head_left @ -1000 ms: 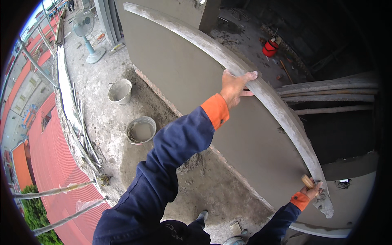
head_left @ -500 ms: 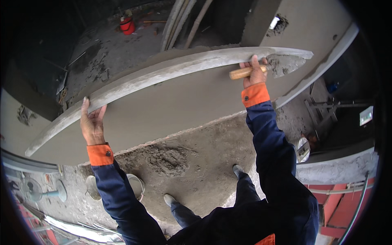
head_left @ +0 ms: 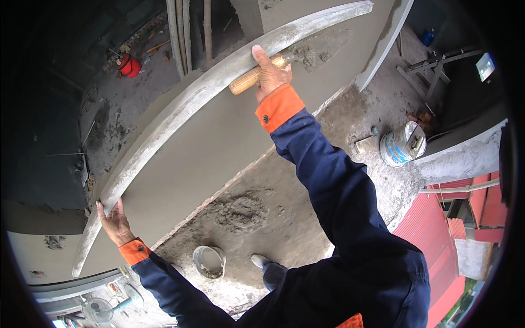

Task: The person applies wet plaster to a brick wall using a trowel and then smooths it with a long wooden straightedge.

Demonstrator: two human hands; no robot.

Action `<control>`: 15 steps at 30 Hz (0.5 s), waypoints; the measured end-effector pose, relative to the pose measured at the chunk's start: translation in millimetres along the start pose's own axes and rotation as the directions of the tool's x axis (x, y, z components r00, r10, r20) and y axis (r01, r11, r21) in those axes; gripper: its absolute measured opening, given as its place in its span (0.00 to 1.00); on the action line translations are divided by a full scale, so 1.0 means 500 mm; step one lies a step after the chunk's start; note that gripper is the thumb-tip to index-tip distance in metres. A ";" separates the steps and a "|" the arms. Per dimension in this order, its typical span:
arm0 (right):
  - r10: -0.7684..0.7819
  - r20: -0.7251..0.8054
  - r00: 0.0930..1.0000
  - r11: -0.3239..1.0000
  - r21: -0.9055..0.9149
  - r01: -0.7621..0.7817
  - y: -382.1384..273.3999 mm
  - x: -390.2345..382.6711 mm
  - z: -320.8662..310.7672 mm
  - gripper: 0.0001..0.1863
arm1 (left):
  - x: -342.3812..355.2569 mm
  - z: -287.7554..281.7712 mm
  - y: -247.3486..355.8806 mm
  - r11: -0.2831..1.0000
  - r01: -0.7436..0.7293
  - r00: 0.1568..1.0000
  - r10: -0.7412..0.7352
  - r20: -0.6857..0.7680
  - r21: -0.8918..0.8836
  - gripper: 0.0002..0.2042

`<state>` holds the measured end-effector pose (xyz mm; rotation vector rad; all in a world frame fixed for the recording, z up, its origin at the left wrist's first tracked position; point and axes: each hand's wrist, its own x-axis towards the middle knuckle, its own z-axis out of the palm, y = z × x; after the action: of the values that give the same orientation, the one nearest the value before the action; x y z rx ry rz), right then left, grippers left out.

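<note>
— Against the grey, freshly plastered wall [head_left: 219,142], what am I holding?

— I see both my hands on a long, mortar-streaked grey straightedge board [head_left: 219,87] that lies flat on the wall face, running from its lower left end up to its upper right end. My left hand [head_left: 115,221] has an open grip: fingers spread and pressed to the board near its lower left end. My right hand [head_left: 270,71] is closed, the grip clamped on the light wooden handle of a trowel [head_left: 249,80], and it presses that against the board close to the upper right end.

— And the trowel's blade?

— I can make out a mortar-smeared grey blade lying past my right hand, flat against the wall just under the board.

— What lies below?

— On the rough concrete floor [head_left: 306,218] I see a heap of wet mortar [head_left: 240,210], a grey bucket [head_left: 209,261] near my shoe, and a white-and-blue bucket [head_left: 402,145] off to the right.
</note>
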<state>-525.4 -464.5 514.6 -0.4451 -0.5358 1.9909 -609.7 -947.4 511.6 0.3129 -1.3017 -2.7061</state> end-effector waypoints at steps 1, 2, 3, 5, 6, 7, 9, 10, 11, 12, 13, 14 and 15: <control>0.002 0.001 1.000 1.000 0.004 -0.002 -0.001 -0.001 0.000 0.34 | 0.000 0.000 0.000 1.000 0.002 1.000 -0.002 0.009 -0.007 0.24; 0.002 0.011 1.000 1.000 0.009 -0.003 -0.002 -0.001 -0.002 0.34 | 0.000 0.001 0.000 1.000 0.005 1.000 -0.005 0.017 -0.012 0.24; 0.004 -0.003 1.000 1.000 -0.003 -0.004 -0.002 -0.001 -0.002 0.34 | 0.000 0.001 0.000 1.000 -0.004 1.000 0.004 0.003 -0.005 0.24; 0.000 -0.007 1.000 1.000 -0.022 0.000 -0.003 0.001 -0.004 0.34 | 0.000 0.001 0.001 1.000 -0.023 0.999 0.023 -0.032 0.002 0.24; 0.013 -0.019 1.000 0.999 -0.034 -0.014 -0.003 0.002 -0.005 0.34 | 0.000 0.000 0.001 1.000 -0.022 0.999 0.022 -0.023 0.013 0.24; 0.025 -0.028 0.999 0.999 -0.044 -0.026 -0.003 0.004 -0.005 0.35 | 0.001 -0.001 0.001 1.000 -0.020 1.000 0.020 -0.022 0.018 0.24; 0.044 -0.042 0.998 0.996 -0.075 -0.047 -0.005 0.006 -0.006 0.37 | 0.003 -0.004 0.002 0.999 -0.019 1.000 0.020 -0.023 0.029 0.24; 0.050 -0.047 0.998 0.994 -0.096 -0.054 -0.007 0.007 -0.005 0.39 | 0.004 -0.005 0.002 0.999 -0.020 0.999 0.021 -0.024 0.035 0.24; 0.053 -0.066 0.996 0.990 -0.125 -0.061 -0.009 0.007 -0.006 0.41 | 0.005 -0.006 0.002 0.999 -0.022 0.999 0.023 -0.037 0.037 0.24; 0.078 -0.075 0.994 0.990 -0.115 -0.086 -0.011 0.007 -0.005 0.40 | 0.006 -0.007 0.002 0.999 -0.015 1.000 0.015 -0.020 0.034 0.24; 0.100 -0.097 0.990 0.987 -0.113 -0.111 -0.014 0.006 -0.004 0.39 | 0.007 -0.008 0.003 1.000 -0.008 1.000 0.008 -0.014 0.028 0.24; 0.126 -0.106 0.986 0.984 -0.110 -0.137 -0.016 0.006 -0.004 0.39 | 0.008 -0.009 0.003 1.000 -0.001 1.000 0.001 -0.009 0.021 0.24; 0.118 -0.099 0.988 0.986 -0.107 -0.128 -0.017 0.005 -0.003 0.39 | 0.009 -0.009 0.003 1.000 -0.004 1.000 0.005 -0.013 0.021 0.24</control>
<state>-519.4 -458.4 517.8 -0.6513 -0.5774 2.0528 -612.8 -952.7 509.6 0.3290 -1.3261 -2.6839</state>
